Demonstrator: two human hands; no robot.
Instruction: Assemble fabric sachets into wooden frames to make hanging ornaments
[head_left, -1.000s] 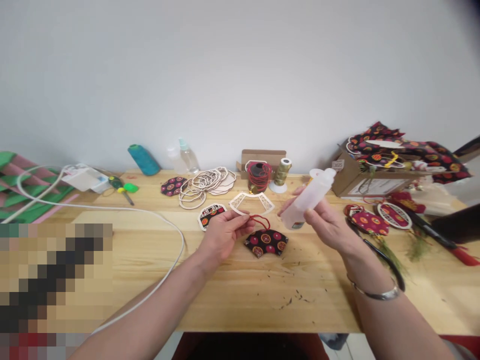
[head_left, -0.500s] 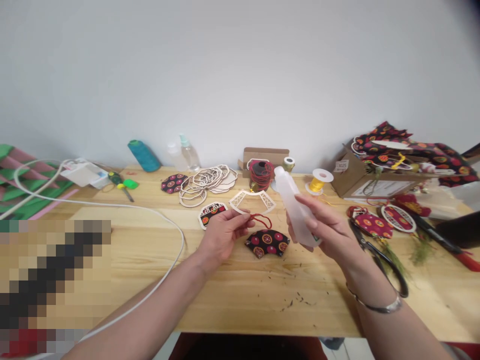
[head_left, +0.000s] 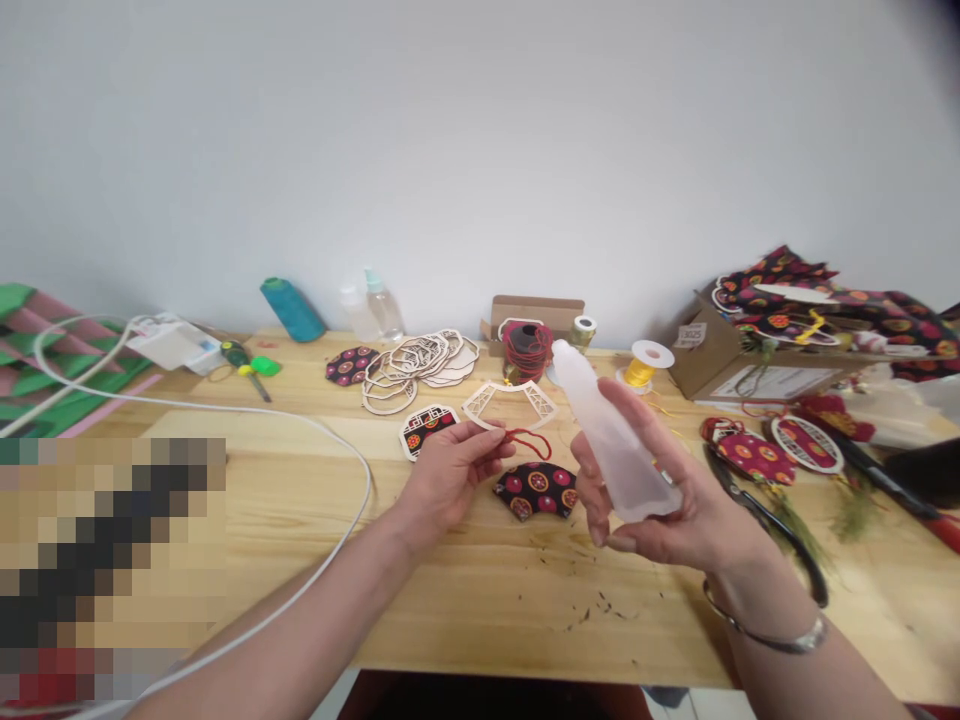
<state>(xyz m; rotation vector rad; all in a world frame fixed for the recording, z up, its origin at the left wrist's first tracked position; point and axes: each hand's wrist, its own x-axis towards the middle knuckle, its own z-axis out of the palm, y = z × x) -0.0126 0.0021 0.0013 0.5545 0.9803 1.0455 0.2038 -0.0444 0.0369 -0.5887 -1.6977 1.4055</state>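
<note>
Pinched in my left hand [head_left: 451,470] is a pale fan-shaped wooden frame [head_left: 481,403] with lattice ends. A loop of red cord [head_left: 534,444] hangs at the same fingertips. My right hand [head_left: 694,515] grips a translucent white squeeze bottle [head_left: 616,440], its narrow end pointing up and left. Below and between the hands lies a fan-shaped piece of dark patterned fabric [head_left: 536,489], flat on the wooden table [head_left: 465,600]. Close behind my left hand is a lattice frame backed with patterned fabric [head_left: 429,432].
Thin wooden frames [head_left: 416,362] lie piled behind, near a teal thread cone [head_left: 292,310], a spray bottle [head_left: 383,308], red cord spool [head_left: 525,352] and yellow spool [head_left: 641,368]. Rightward are a cardboard box [head_left: 720,365], ornaments [head_left: 761,457] and scissors [head_left: 784,545]. A white cable [head_left: 352,520] crosses my left forearm.
My right hand has turned and shifted its hold, so the bottle now lies across the palm with its base near the thumb. My left hand keeps the frame almost in place.
</note>
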